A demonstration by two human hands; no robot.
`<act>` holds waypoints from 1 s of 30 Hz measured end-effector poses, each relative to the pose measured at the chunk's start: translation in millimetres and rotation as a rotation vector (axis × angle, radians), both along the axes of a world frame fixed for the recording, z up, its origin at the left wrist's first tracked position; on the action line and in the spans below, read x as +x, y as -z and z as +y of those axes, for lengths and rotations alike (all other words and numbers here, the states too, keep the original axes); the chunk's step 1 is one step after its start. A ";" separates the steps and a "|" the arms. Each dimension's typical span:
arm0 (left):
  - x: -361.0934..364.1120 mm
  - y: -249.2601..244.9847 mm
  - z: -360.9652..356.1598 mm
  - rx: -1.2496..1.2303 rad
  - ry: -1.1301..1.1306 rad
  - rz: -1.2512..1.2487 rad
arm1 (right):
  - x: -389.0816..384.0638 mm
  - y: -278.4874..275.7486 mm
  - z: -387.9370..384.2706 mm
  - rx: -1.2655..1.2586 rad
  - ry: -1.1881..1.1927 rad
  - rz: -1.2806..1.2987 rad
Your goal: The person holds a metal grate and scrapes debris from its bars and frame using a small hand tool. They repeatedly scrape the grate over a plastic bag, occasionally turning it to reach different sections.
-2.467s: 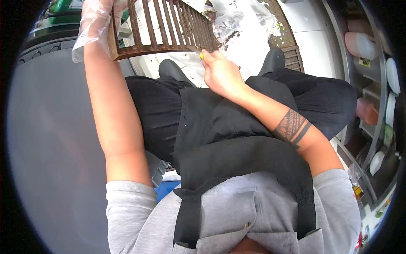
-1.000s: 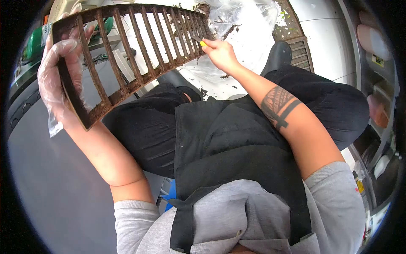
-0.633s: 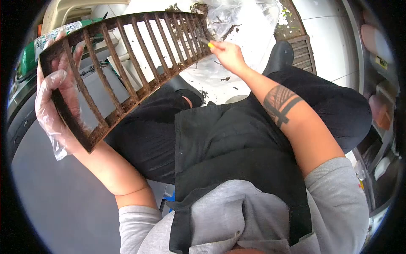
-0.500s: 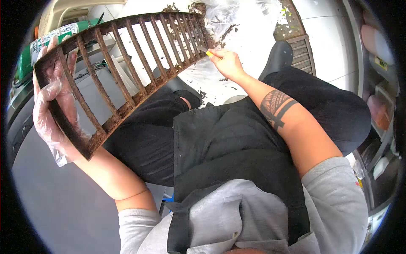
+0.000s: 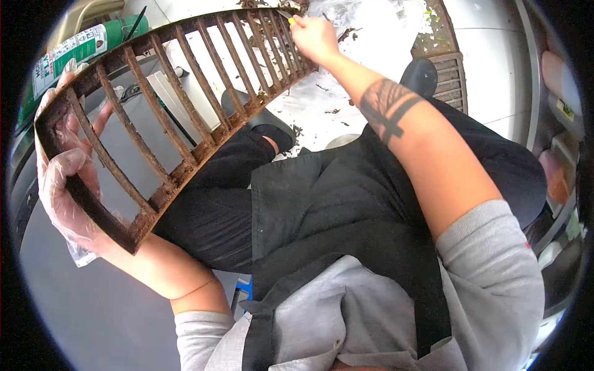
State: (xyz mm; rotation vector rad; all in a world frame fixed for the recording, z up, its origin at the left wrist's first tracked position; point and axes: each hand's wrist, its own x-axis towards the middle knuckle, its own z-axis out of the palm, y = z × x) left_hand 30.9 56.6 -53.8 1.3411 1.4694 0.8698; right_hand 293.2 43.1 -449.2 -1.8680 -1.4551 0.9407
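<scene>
A long, curved, rusty metal grate with slats slants across the upper left, its near end low and its far end by the white plastic sheet. My left hand, in a clear plastic glove, is wrapped round the near end frame. My right hand, bare, is closed on a small tool with a yellow part at the grate's far end. The tool's thin tip lies against the top corner there; the rest is hidden in the fist.
A green container with a white label stands behind the grate at the upper left. White plastic sheeting with dark flakes covers the floor ahead. A floor drain grate lies beyond my right shoe. Shelving lines the right edge.
My right hand has moved up and left with the tool, from the lower far end of the grate to its upper far corner. The grate has shifted slightly left.
</scene>
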 end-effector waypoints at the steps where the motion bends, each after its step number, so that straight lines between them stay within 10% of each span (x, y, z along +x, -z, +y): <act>1: -1.5 0.3 -0.3 0.005 0.018 0.008 | 1.1 6.2 1.3 0.060 -0.024 -0.003; 13: -5.6 -3.2 -10.8 0.014 -0.030 0.044 | -11.7 -2.4 19.6 0.210 -0.102 -0.139; 18: -23.9 2.3 -18.4 0.019 -0.050 0.029 | 1.2 -20.8 23.0 -0.657 0.559 1.332; 20: -30.1 7.5 -22.9 0.030 -0.062 0.001 | 5.9 -28.0 17.4 -0.675 0.603 1.358; 24: -26.6 9.8 -37.6 -0.114 -0.256 0.084 | 31.7 -31.5 -4.9 -0.527 0.347 0.864; 26: -14.8 8.2 -22.7 -0.111 -0.314 0.151 | 51.6 -34.6 -17.8 -0.158 -0.129 -0.220; 30: -19.7 -3.9 -20.7 -0.286 -0.299 0.144 | 98.2 -11.3 -33.4 0.018 -0.441 -0.439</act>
